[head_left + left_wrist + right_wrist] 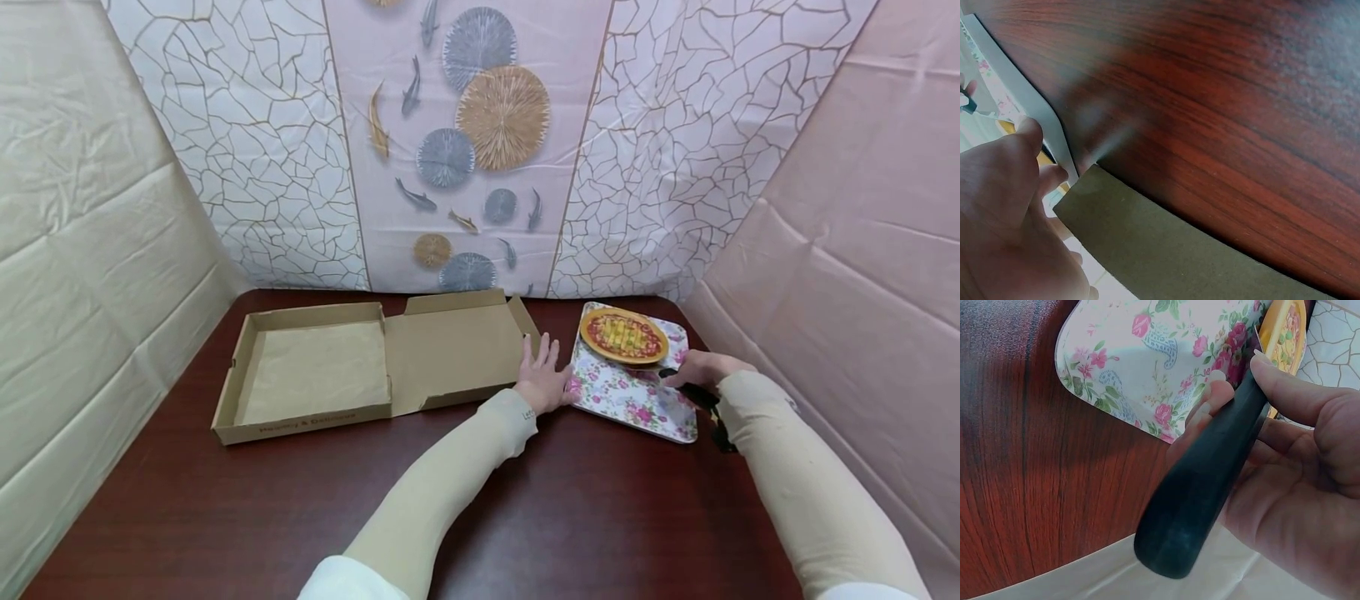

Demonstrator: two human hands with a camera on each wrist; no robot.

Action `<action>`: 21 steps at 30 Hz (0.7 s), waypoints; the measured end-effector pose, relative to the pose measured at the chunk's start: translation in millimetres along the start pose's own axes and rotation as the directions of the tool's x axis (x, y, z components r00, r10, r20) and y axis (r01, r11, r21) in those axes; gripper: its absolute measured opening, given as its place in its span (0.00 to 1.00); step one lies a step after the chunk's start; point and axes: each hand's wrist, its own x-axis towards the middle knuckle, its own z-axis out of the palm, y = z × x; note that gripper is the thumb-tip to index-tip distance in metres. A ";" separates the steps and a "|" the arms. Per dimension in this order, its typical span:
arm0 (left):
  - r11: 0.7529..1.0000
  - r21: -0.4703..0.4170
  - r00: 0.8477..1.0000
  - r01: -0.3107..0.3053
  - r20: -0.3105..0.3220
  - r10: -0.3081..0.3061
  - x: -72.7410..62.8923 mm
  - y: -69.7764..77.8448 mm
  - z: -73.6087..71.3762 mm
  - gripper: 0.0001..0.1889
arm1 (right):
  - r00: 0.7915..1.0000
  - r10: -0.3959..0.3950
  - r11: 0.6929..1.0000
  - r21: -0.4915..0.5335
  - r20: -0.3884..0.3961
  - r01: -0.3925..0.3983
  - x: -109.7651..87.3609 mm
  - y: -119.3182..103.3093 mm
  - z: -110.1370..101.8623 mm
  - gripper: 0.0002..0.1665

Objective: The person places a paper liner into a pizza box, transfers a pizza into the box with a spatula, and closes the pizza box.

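Observation:
My right hand [701,368] grips the black handle [1200,481] of a spatula, its thumb laid along the top. Most of the spatula's metal blade is hidden at the pizza's near side. The pizza [622,335], with an orange crust and yellow and red topping, is at the back of a floral tray [637,408], its near side tilted over the blade. My left hand [542,382] spreads its fingers between the tray and an opened cardboard box's lid [457,346]. In the left wrist view, the left thumb [1030,132] is right at the tray's rim.
The box's base [318,375], lined with paper, lies on the left of the dark wooden table [360,500], joined to the lid. Behind the table hangs a patterned cloth [465,167], and plain cloth walls [840,317] flank both sides.

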 end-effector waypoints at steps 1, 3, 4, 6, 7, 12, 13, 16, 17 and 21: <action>1.000 0.003 1.000 -0.004 -0.001 0.004 -0.5 -0.1 -0.8 0.32 | 1.000 -0.002 1.000 -0.004 -0.003 0.002 -0.2 -0.1 0.0 0.18; 1.000 0.008 1.000 -0.009 -0.003 0.009 -0.9 -0.2 -1.7 0.33 | 1.000 -0.005 1.000 -0.025 -0.015 0.004 0.3 -0.1 -0.1 0.18; 1.000 0.013 1.000 -0.007 -0.002 0.007 -0.7 0.0 -1.8 0.33 | 1.000 -0.008 0.999 -0.042 -0.026 0.007 0.4 -0.1 0.0 0.18; 1.000 0.022 1.000 -0.017 -0.004 0.018 -1.2 -0.2 -2.5 0.34 | 0.999 -0.010 0.999 -0.052 -0.035 0.008 1.5 0.6 0.1 0.18; 1.000 0.022 1.000 -0.018 -0.003 0.018 -0.9 0.0 -2.1 0.34 | 0.999 -0.019 0.997 -0.074 -0.046 0.016 1.9 0.8 0.2 0.18; 1.000 0.024 1.000 -0.003 0.018 0.003 4.6 1.9 2.3 0.33 | 0.998 -0.023 0.998 -0.058 -0.058 0.019 4.5 1.1 1.9 0.20; 1.000 0.027 1.000 0.005 0.022 -0.005 6.5 2.7 3.7 0.33 | 0.998 -0.024 0.999 -0.048 -0.053 0.021 4.5 0.5 2.5 0.20; 1.000 0.015 0.999 0.003 0.033 -0.004 7.3 2.8 4.0 0.34 | 0.999 -0.021 1.000 -0.009 -0.028 0.021 5.2 -0.5 3.6 0.18; 1.000 0.015 1.000 0.002 0.031 -0.002 7.0 2.6 3.7 0.33 | 1.000 -0.015 1.000 0.015 -0.017 0.015 5.4 -1.0 3.7 0.17; 1.000 0.011 1.000 -0.015 0.013 0.015 1.6 0.3 -0.5 0.34 | 1.000 -0.013 1.000 -0.006 -0.016 0.013 6.8 -1.8 3.1 0.17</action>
